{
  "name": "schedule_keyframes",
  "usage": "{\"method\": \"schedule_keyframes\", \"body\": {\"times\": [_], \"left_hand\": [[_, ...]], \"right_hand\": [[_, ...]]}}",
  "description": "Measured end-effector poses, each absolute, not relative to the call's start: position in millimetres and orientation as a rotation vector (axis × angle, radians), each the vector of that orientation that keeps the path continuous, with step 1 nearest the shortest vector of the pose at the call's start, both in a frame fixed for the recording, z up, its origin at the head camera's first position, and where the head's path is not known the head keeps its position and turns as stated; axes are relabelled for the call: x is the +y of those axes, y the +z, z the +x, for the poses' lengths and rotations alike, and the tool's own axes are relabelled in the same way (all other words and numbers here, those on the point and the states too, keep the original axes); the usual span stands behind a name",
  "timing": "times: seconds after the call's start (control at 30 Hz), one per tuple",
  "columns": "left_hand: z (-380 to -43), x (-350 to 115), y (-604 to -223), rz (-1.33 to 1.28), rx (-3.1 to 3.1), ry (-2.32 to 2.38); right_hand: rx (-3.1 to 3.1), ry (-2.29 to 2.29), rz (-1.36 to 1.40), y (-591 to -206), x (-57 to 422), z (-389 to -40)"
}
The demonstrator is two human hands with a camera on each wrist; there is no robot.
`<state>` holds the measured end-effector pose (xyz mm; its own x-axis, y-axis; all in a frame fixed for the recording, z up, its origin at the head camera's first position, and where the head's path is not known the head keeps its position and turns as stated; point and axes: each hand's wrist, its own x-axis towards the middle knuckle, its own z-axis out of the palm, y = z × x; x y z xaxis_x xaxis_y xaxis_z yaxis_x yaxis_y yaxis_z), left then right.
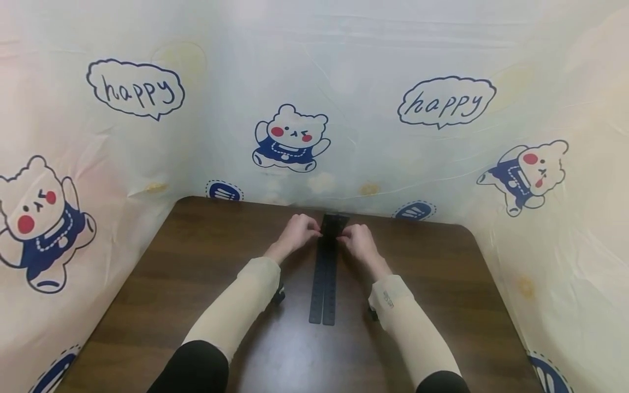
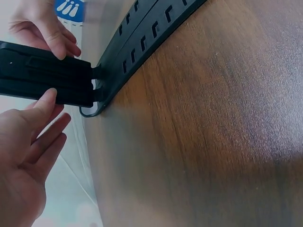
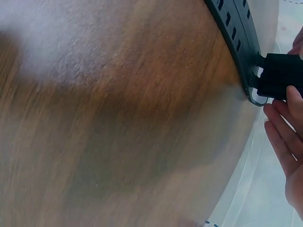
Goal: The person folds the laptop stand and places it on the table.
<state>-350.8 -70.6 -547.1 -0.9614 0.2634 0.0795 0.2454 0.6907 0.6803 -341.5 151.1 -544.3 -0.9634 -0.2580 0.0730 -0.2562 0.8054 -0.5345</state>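
A black folding stand (image 1: 329, 289) lies lengthwise on the table, its base made of two long strips side by side. At the far end a hinged plate (image 2: 45, 78) is raised from the notched base (image 2: 137, 45). My left hand (image 1: 296, 232) pinches one side edge of that plate, the thumb on its face. From the opposite side, my right hand (image 1: 360, 242) pinches the other edge. In the right wrist view the right hand (image 3: 286, 137) has its thumb on the plate and its other fingers partly behind it.
The brown wooden table (image 1: 196, 273) has rounded far corners. A pale printed sheet (image 1: 363, 65) with bears and lettering hangs behind it and at both sides. The stand's hinged end is close to the table's far edge.
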Motion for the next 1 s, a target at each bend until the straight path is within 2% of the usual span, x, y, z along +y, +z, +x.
{"method": "schedule_keyframes", "body": {"times": [0.47, 1.0], "left_hand": [[-335.3, -74.6, -548.8, 0.597, 2.846, 1.003], [-316.3, -78.8, -559.9, 0.762, 2.867, 0.789]], "right_hand": [[2.892, -0.943, -0.352, -548.0, 154.3, -323.2], [2.912, -0.895, -0.454, -561.6, 154.9, -299.0]]}}
